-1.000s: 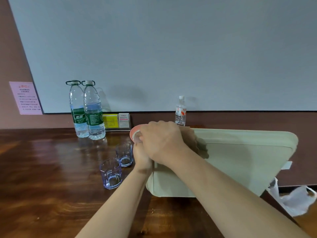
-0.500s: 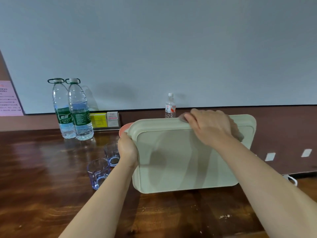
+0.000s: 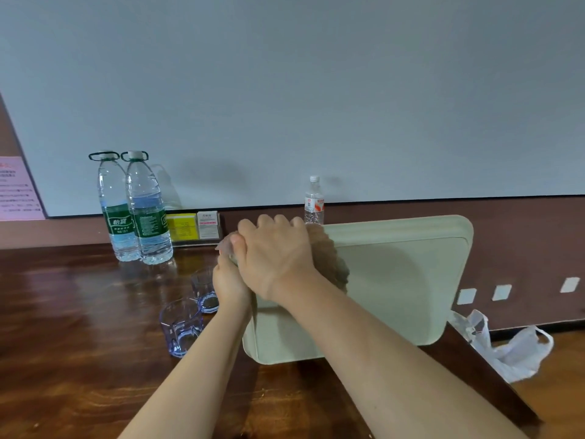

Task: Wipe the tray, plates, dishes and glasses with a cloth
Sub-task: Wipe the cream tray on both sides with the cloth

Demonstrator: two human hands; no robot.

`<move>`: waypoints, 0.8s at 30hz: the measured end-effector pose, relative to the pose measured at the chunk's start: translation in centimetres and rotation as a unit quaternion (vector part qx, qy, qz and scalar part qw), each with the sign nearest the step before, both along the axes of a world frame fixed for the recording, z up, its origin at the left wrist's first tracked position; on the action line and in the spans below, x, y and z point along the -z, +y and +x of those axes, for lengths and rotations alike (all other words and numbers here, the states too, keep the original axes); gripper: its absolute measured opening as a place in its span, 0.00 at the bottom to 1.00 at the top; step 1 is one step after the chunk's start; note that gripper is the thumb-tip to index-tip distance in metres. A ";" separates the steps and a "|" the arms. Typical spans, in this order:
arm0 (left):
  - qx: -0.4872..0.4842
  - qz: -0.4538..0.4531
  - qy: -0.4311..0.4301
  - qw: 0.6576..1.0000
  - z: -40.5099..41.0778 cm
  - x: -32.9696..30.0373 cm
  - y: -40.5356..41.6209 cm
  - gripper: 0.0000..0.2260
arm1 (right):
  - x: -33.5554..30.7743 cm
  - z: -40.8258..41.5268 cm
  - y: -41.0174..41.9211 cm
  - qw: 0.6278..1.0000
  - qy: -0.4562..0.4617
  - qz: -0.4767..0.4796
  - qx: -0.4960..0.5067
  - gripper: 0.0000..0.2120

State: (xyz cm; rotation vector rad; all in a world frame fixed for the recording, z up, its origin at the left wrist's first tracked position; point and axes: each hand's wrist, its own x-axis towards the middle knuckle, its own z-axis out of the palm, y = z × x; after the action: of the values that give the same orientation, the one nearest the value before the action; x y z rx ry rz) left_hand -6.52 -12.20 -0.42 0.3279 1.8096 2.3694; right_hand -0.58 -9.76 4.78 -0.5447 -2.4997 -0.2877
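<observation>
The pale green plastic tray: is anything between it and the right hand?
Yes. A crumpled brown cloth lies between the right hand and the pale green plastic tray, near its upper left corner.

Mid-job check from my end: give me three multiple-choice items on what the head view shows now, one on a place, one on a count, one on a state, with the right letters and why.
1. Where does the brown cloth lie?
A. under the right hand, against the tray
B. in a glass
C. draped over a bottle

2. How many blue glasses stand on the wooden table?
A. one
B. two
C. four

3. How does the tray stand?
A. flat on the table
B. tipped up on its lower edge, steadied by the left hand
C. hanging on the wall

Key: 1 A, the cloth peeks out from beneath the right hand on the tray's upper left part. 2 B, a near glass and a far glass show. 3 B, its face is toward the camera and its lower edge is down at the table.
</observation>
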 end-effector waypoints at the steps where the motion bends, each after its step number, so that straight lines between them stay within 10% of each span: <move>1: -0.002 0.002 0.005 1.000 0.0 0.1 -0.2 0.13 | 0.1 -0.1 -0.1 1.000 0.002 0.009 -0.017 0.17; 17: 0.001 -0.073 -0.072 0.995 -1.1 -0.5 0.2 0.17 | -1.9 11.5 12.9 0.988 -0.048 -0.029 0.143 0.18; 21: -0.048 -0.166 0.042 0.984 -3.5 -1.2 -0.1 0.17 | -1.7 11.0 13.2 0.991 -0.037 -0.039 0.127 0.22; 24: -0.136 -0.191 0.315 0.920 -2.8 -3.7 0.1 0.19 | -1.6 10.6 13.6 0.991 -0.031 -0.032 0.127 0.22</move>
State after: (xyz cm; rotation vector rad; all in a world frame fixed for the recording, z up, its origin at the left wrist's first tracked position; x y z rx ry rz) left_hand -9.36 -12.12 3.26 0.9230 2.7019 2.1347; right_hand 10.06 3.81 6.40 -0.8949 -2.5061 -0.3255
